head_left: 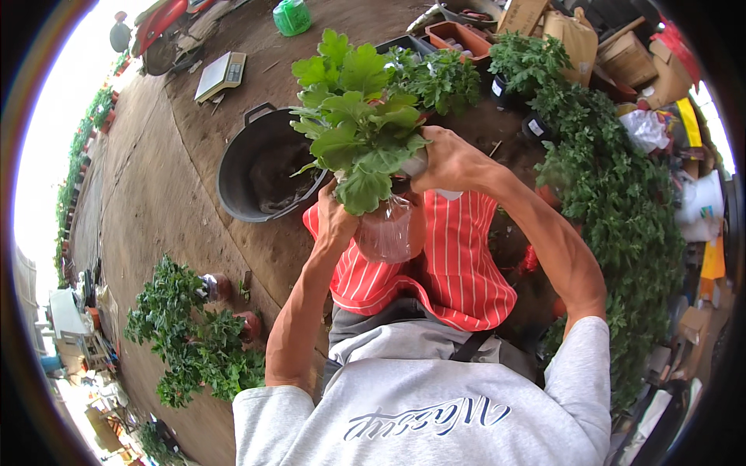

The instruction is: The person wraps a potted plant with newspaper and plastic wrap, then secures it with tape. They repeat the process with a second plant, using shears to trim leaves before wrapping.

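Observation:
A leafy green potted plant (361, 122) is held up over my lap. Clear plastic wrap (387, 233) covers its reddish-brown pot, which tilts towards me. My left hand (338, 212) grips the wrapped pot near its rim on the left, fingers partly hidden by leaves. On the other side, my right hand (446, 157) is closed around a pale greyish thing (415, 164) beside the leaves; what it is cannot be told. Below the pot lies red cloth with white stripes (466, 256) over my legs.
A black tub (271, 163) with dark soil stands to the left, a weighing scale (221, 76) beyond it. Potted plants (198, 332) lie on their sides at lower left. Dense plants (618, 192) line the right. A green plastic-wrapped roll (292, 16) and orange planter (460, 38) are ahead.

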A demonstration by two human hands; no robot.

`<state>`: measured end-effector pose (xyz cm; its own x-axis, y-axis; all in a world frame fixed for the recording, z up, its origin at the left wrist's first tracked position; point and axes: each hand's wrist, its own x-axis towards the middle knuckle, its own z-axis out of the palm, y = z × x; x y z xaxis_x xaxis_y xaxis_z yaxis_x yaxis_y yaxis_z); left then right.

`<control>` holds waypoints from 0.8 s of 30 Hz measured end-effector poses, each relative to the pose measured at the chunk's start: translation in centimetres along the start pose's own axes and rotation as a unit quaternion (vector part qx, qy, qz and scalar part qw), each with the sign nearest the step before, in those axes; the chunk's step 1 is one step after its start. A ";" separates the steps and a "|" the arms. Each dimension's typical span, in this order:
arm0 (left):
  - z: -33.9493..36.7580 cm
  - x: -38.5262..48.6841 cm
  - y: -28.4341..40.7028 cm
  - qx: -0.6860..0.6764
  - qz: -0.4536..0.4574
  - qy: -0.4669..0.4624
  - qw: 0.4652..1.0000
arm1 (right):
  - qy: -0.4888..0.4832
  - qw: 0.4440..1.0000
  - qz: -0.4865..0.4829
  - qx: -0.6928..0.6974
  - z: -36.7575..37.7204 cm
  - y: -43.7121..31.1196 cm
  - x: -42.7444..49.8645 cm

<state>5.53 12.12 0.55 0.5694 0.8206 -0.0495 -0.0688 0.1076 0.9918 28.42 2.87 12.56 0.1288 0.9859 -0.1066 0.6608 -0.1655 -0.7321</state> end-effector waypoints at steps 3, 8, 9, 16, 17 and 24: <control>0.0 0.3 -1.0 0.003 0.006 0.002 1.000 | -0.020 0.998 0.064 -0.006 -0.1 0.0 -0.2; 0.3 0.7 -3.3 0.074 0.000 0.020 0.997 | 0.038 0.992 0.071 -0.099 1.8 -0.5 -1.5; 0.7 0.9 -3.3 0.072 0.009 0.023 0.997 | 0.050 0.987 0.082 -0.127 2.2 -1.1 -1.9; 2.4 1.5 -3.2 0.040 -0.028 0.020 0.999 | 0.060 0.979 -0.028 -0.191 3.6 1.9 -3.2; 2.8 1.4 -3.1 0.031 -0.020 0.022 0.999 | 0.061 0.982 -0.030 -0.174 3.6 1.7 -3.3; 5.1 1.3 -2.1 0.083 -0.020 0.031 0.996 | 0.038 0.940 0.050 -0.335 3.6 -3.9 -4.3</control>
<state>10.57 10.06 -1.01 0.5175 0.8509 -0.0908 0.0921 0.0500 0.9945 22.57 -0.67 13.47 0.2508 0.9642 -0.0866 0.9566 -0.2606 -0.1301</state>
